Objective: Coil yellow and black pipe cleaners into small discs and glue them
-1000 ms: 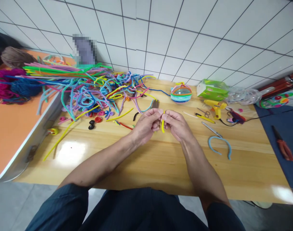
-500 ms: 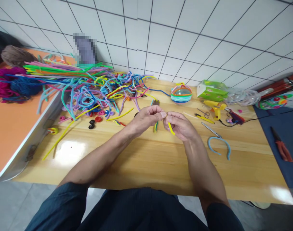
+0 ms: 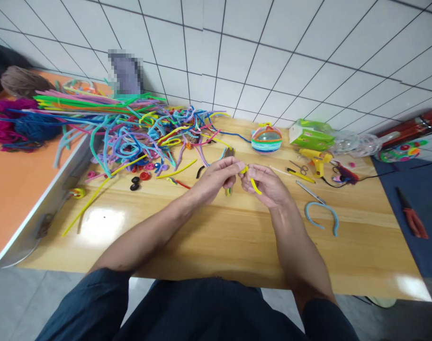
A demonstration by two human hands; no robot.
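Note:
Above the middle of the wooden table, my left hand (image 3: pixel 221 176) and my right hand (image 3: pixel 265 183) meet at the fingertips. Both pinch a yellow pipe cleaner (image 3: pixel 256 186). Its bent part shows between the two thumbs, and a loose end hangs down over the right palm. Partly hidden behind my left hand lies a narrow dark strip (image 3: pixel 229 152) with green and yellow at its near end. A short black piece (image 3: pixel 200 171) rests just left of that hand, beside a small red pipe cleaner piece (image 3: pixel 182 183).
A tangled pile of coloured pipe cleaners (image 3: pixel 130 142) fills the back left. At the right lie a yellow glue gun (image 3: pixel 319 160), scissors (image 3: pixel 303 169), a yellow cutter (image 3: pixel 301 175), a curved blue pipe cleaner (image 3: pixel 335 215) and red-handled pliers (image 3: pixel 415 220). A striped ball (image 3: pixel 266 140) stands near the wall.
More of the yellow pipe cleaner now shows bent between my thumbs. Its loose end has swung slightly right, and my left fingers have curled further. The black piece is more exposed.

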